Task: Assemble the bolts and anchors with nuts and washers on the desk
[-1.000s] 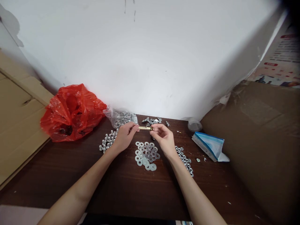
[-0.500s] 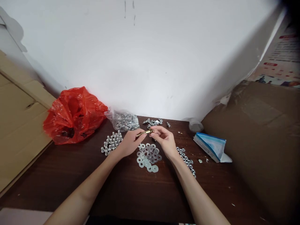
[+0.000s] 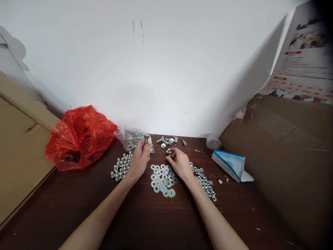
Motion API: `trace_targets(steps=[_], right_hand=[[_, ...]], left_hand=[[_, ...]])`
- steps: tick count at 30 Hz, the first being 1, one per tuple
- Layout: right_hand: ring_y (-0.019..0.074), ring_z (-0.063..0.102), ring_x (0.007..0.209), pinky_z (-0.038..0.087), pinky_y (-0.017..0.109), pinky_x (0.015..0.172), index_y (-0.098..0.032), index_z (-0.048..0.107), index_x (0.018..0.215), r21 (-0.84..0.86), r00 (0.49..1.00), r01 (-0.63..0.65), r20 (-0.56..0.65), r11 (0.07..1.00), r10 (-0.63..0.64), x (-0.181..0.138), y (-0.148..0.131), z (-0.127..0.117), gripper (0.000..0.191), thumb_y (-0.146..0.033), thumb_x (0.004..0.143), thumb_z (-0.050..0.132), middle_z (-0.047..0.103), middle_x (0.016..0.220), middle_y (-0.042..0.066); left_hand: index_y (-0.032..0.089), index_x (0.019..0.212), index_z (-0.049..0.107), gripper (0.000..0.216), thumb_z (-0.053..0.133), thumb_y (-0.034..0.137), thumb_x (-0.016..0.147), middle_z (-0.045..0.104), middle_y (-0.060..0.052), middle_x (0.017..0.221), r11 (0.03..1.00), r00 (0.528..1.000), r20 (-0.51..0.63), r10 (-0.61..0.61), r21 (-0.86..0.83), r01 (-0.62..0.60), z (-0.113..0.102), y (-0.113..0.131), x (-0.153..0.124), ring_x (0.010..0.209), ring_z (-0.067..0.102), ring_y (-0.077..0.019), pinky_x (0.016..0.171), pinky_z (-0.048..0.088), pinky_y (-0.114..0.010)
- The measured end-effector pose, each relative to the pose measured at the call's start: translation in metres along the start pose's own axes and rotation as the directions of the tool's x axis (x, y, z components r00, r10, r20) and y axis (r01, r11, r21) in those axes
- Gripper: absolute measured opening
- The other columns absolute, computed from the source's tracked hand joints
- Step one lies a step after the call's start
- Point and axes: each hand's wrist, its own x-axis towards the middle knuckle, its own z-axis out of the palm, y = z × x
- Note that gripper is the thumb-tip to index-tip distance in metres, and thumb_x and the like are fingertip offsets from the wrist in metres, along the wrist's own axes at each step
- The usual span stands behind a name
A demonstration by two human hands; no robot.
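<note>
Upright in my left hand (image 3: 140, 159) is a gold-coloured bolt (image 3: 146, 140), its wider end on top, gripped between thumb and fingers. My right hand (image 3: 180, 162) has its thumb and index finger around a small silver bolt with a washer (image 3: 168, 151), low over the table. Below and between the hands lies a loose spread of flat washers (image 3: 162, 187). Silver bolts (image 3: 121, 166) stand grouped beside my left wrist. Nuts (image 3: 205, 182) form a long cluster to the right of my right wrist. Small silver assembled pieces (image 3: 169, 140) lie behind the hands.
A clear bag of metal parts (image 3: 132, 139) and a red plastic bag (image 3: 80, 139) sit at the back left. On the right are a clear round container (image 3: 213, 142), a blue-and-white packet (image 3: 229, 165) and a cardboard box (image 3: 281, 152). A white wall (image 3: 166, 69) rises behind the table.
My hands have moved apart. The gold-coloured bolt has turned from nearly flat to upright in my left hand. My right hand has let go of it and lowered to the small silver bolt.
</note>
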Motion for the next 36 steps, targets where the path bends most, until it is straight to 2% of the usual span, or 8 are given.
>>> trace_targets(steps=[5, 9, 11, 14, 16, 19, 25, 36], right_hand=[[0.0191, 0.058, 0.071, 0.044, 0.032, 0.068, -0.017, 0.063, 0.094, 0.049, 1.0, -0.015, -0.008, 0.999, 0.016, 0.002, 0.004, 0.001, 0.02, -0.026, 0.078, 0.057, 0.065, 0.084, 0.006], [0.0182, 0.059, 0.069, 0.045, 0.033, 0.07, -0.017, 0.066, 0.083, 0.34, 0.992, -0.121, 0.0, 0.933, 0.128, 0.007, 0.003, -0.006, 0.015, -0.029, 0.075, 0.061, 0.067, 0.078, 0.005], [0.0159, 0.057, 0.065, 0.045, 0.031, 0.067, -0.016, 0.067, 0.083, 0.597, 0.976, -0.194, 0.039, 0.778, 0.214, 0.009, 0.001, -0.008, 0.02, -0.034, 0.072, 0.066, 0.066, 0.074, 0.004], [0.0115, 0.054, 0.061, 0.046, 0.027, 0.063, -0.017, 0.069, 0.088, 0.874, 0.952, -0.268, 0.175, 0.405, 0.252, 0.009, -0.007, -0.01, 0.032, -0.037, 0.064, 0.075, 0.063, 0.069, 0.0], [0.0102, 0.056, 0.062, 0.048, 0.026, 0.066, -0.018, 0.071, 0.09, 0.927, 0.941, -0.307, 0.262, 0.214, 0.215, 0.007, -0.014, -0.01, 0.037, -0.036, 0.059, 0.08, 0.063, 0.068, -0.001], [0.0104, 0.059, 0.067, 0.05, 0.026, 0.073, -0.019, 0.072, 0.09, 0.935, 0.928, -0.347, 0.332, 0.069, 0.171, 0.003, -0.023, -0.008, 0.036, -0.032, 0.058, 0.082, 0.067, 0.073, 0.0], [0.0107, 0.061, 0.069, 0.052, 0.026, 0.071, -0.02, 0.073, 0.087, 0.951, 0.934, -0.305, 0.289, 0.047, 0.21, 0.002, -0.026, 0.001, 0.032, -0.029, 0.058, 0.082, 0.071, 0.086, 0.002], [0.0114, 0.059, 0.064, 0.05, 0.026, 0.064, -0.02, 0.072, 0.082, 0.954, 0.922, -0.292, 0.263, 0.066, 0.285, 0.005, -0.024, 0.001, 0.029, -0.03, 0.057, 0.081, 0.07, 0.079, 0.002]], left_hand=[[0.016, 0.09, 0.053, 0.028, 0.063, 0.04, 0.079, 0.034, 0.008, 0.059, 0.986, 0.991, 0.015, -0.131, -0.106, 0.132, 0.01, -0.004, -0.008, 0.048, 0.028, -0.0044, 0.043, 0.025, -0.015], [0.014, 0.092, 0.057, 0.025, 0.062, 0.035, 0.08, 0.041, 0.005, 0.058, 0.92, 0.967, 0.036, -0.251, -0.303, 0.25, 0.023, -0.013, -0.009, 0.048, 0.032, -0.0047, 0.045, 0.027, -0.017], [0.011, 0.093, 0.058, 0.021, 0.059, 0.029, 0.082, 0.048, 0.003, 0.061, 0.865, 0.942, 0.047, -0.332, -0.382, 0.324, 0.027, -0.019, -0.006, 0.048, 0.036, -0.0049, 0.047, 0.031, -0.017], [0.009, 0.093, 0.059, 0.014, 0.056, 0.013, 0.079, 0.059, -0.003, 0.068, 0.818, 0.916, 0.029, -0.399, -0.44, 0.37, 0.029, -0.025, -0.002, 0.053, 0.048, -0.0067, 0.053, 0.04, -0.019], [0.009, 0.093, 0.059, 0.014, 0.055, 0.009, 0.08, 0.064, -0.007, 0.074, 0.805, 0.909, 0.004, -0.416, -0.463, 0.371, 0.028, -0.028, 0.0, 0.06, 0.056, -0.0097, 0.062, 0.047, -0.023], [0.009, 0.092, 0.059, 0.012, 0.053, 0.007, 0.081, 0.069, -0.012, 0.082, 0.773, 0.905, 0.002, -0.426, -0.52, 0.364, 0.023, -0.03, 0.0, 0.073, 0.065, -0.0157, 0.079, 0.052, -0.032], [0.006, 0.089, 0.061, 0.009, 0.057, 0.006, 0.081, 0.071, -0.019, 0.088, 0.758, 0.905, 0.045, -0.423, -0.53, 0.38, 0.018, -0.029, 0.0, 0.088, 0.069, -0.0237, 0.096, 0.047, -0.041], [0.008, 0.089, 0.064, 0.009, 0.062, 0.009, 0.08, 0.072, -0.018, 0.094, 0.798, 0.902, 0.094, -0.421, -0.434, 0.418, 0.022, -0.024, -0.002, 0.095, 0.069, -0.0251, 0.099, 0.047, -0.042]])
